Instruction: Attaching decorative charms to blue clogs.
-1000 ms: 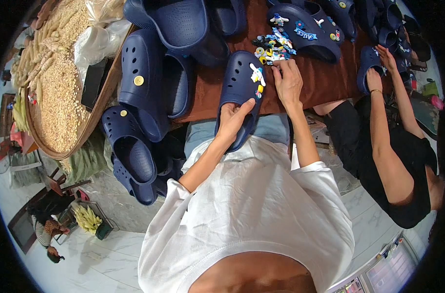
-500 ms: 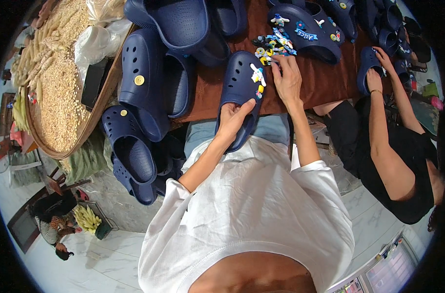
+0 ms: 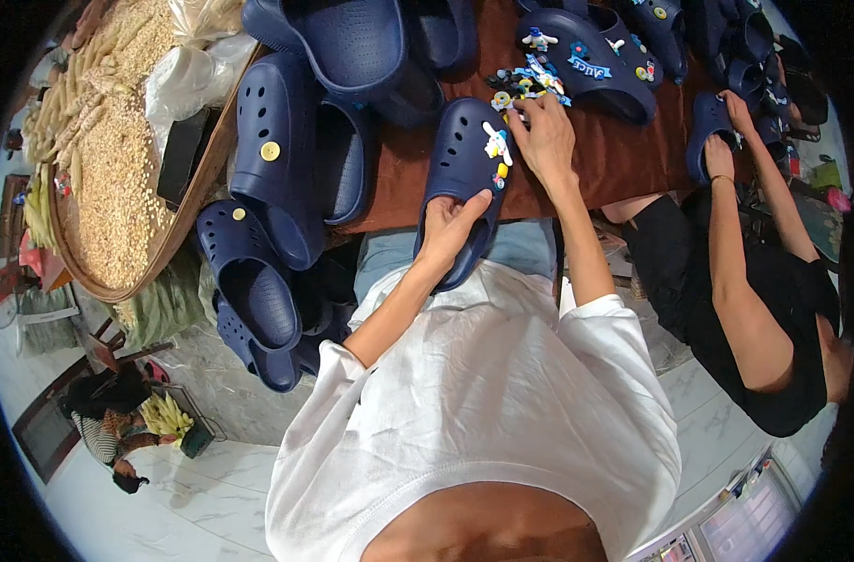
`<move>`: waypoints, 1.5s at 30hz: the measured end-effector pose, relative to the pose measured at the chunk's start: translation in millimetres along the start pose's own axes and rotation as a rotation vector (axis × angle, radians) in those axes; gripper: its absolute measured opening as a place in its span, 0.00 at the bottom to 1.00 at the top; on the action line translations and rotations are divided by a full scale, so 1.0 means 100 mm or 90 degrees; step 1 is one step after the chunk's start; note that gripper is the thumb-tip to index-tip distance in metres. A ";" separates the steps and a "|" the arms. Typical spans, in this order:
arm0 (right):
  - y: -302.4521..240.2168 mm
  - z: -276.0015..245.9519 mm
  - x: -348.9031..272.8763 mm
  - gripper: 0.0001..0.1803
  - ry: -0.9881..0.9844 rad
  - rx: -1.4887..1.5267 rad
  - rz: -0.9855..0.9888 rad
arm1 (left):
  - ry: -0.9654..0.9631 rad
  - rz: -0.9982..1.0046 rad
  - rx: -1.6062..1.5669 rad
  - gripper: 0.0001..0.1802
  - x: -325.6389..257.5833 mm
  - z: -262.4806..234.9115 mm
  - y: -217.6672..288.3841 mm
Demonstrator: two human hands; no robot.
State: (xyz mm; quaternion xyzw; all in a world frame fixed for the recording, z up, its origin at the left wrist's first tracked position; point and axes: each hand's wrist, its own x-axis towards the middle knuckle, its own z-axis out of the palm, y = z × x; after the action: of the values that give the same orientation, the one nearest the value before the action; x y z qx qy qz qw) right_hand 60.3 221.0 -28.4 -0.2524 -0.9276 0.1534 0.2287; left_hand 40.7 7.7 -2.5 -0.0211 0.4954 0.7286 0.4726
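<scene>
My left hand (image 3: pixel 451 228) grips a navy clog (image 3: pixel 458 140) by its opening, with the thumb on the upper and the fingers inside. The clog's toe points away from me, and a white figure charm (image 3: pixel 495 142) and smaller coloured charms sit along its right side. Just right of the toe, my right hand (image 3: pixel 545 145) reaches to the near edge of a pile of small shoe charms (image 3: pixel 536 80). Its thumb and fingertips are bent together there; whatever is between them is too small to make out. Another navy clog (image 3: pixel 591 70), decorated with charms, lies beyond the pile.
Several navy clogs (image 3: pixel 272 169) crowd the left of the brown-covered table (image 3: pixel 403 178). Beyond them stands a large round tray (image 3: pixel 211 178) of kernels and cobs. At right, a co-worker's hands (image 3: pixel 722 145) hold another clog (image 3: pixel 708 122). A person (image 3: pixel 108 431) bends down at far left.
My right hand has shifted slightly left and away from me, its fingertips now at the charms and drawn closer together. My left hand and its clog stay nearly still.
</scene>
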 end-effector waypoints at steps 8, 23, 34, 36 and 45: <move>-0.05 0.09 0.08 0.12 -0.039 -0.001 0.041 | 0.000 0.020 0.009 0.25 0.00 -0.01 -0.02; 0.06 0.04 0.10 0.08 -0.051 0.030 -0.068 | 0.029 0.053 0.026 0.21 0.01 0.01 -0.08; -0.19 -0.53 -0.44 0.08 -0.234 0.663 0.231 | 0.009 0.048 -0.003 0.20 -0.02 0.02 -0.04; -0.26 -0.52 -0.66 0.08 -0.298 0.729 0.274 | 0.001 0.052 -0.005 0.19 -0.02 -0.01 -0.09; -0.28 -0.45 -0.91 0.08 -0.319 0.784 0.392 | 0.004 0.058 -0.040 0.18 -0.06 0.01 -0.12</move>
State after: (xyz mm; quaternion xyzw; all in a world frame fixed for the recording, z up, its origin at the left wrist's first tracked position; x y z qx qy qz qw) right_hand 141.2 156.8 -10.5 -0.2844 -0.5847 0.7577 0.0564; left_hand 53.4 5.4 -7.1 -0.0155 0.4743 0.7645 0.4362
